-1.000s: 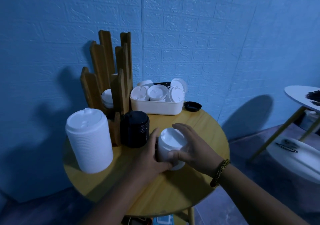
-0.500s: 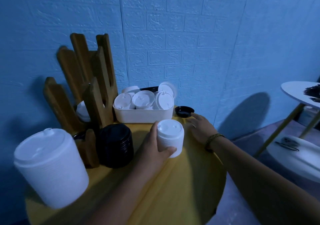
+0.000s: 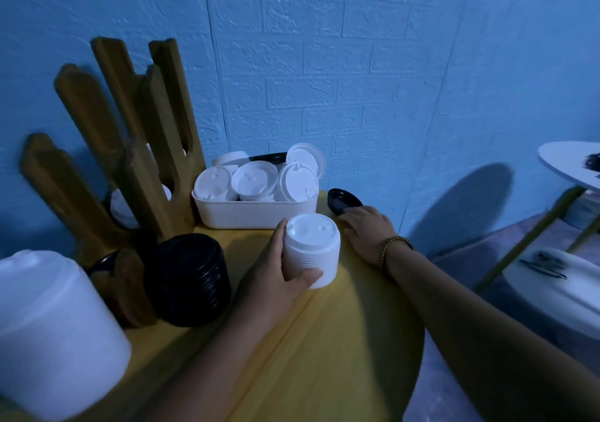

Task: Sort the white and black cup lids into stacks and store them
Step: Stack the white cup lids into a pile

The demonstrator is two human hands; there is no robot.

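Gripping the white lid stack [image 3: 313, 249] near the far edge of the table [image 3: 341, 356], my left hand [image 3: 276, 275] curls round it. My right hand [image 3: 367, 230] touches the black lid [image 3: 341, 199] at the far right edge; whether it pinches, I cannot tell.

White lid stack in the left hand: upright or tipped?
Upright: white lid stack stands base-down on the table, top lid facing up, left hand gripping its side.
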